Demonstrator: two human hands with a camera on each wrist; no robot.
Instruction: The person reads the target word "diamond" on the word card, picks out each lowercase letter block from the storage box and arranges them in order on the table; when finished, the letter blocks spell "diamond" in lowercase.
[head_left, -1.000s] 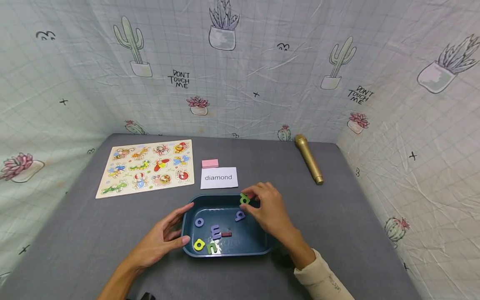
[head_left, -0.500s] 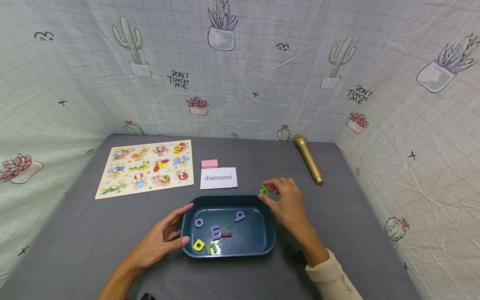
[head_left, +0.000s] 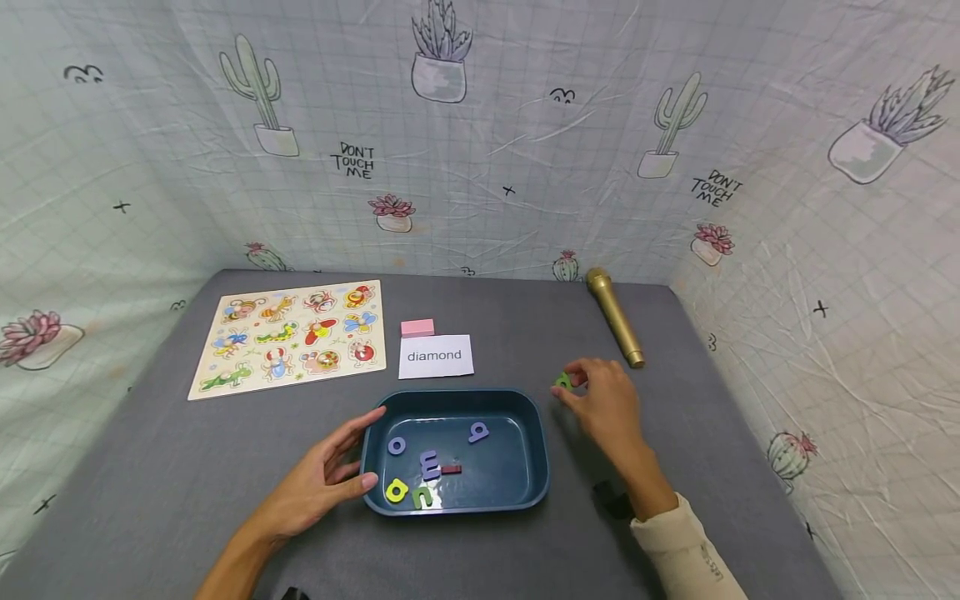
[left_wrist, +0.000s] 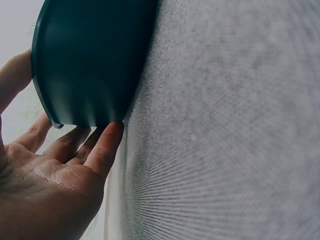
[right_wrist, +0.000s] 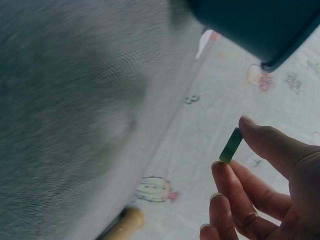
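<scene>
My right hand (head_left: 606, 408) pinches a small green letter (head_left: 564, 381) between thumb and fingertips, above the table just right of the blue tray (head_left: 544, 454). In the right wrist view the green letter (right_wrist: 230, 145) shows edge-on. My left hand (head_left: 321, 483) rests against the tray's left end with fingers fairly straight, thumb near the front corner and index finger at the back corner. Inside the tray lie a purple o (head_left: 396, 446), a purple m (head_left: 430, 466), a purple letter with a round bowl (head_left: 478, 432), a yellow letter (head_left: 397, 490), a green n (head_left: 422, 497) and a dark red bar-shaped piece (head_left: 452, 470).
Behind the tray lies a white card (head_left: 436, 357) reading "diamond", with a pink block (head_left: 417, 328) at its back edge. An insect picture board (head_left: 288, 337) is at the back left. A gold microphone (head_left: 616, 317) lies at the back right. Patterned cloth (head_left: 465, 150) surrounds the grey table.
My right hand has carried the green letter from over the tray's back right corner out to the right, past the rim. The left hand stays at the tray's left end.
</scene>
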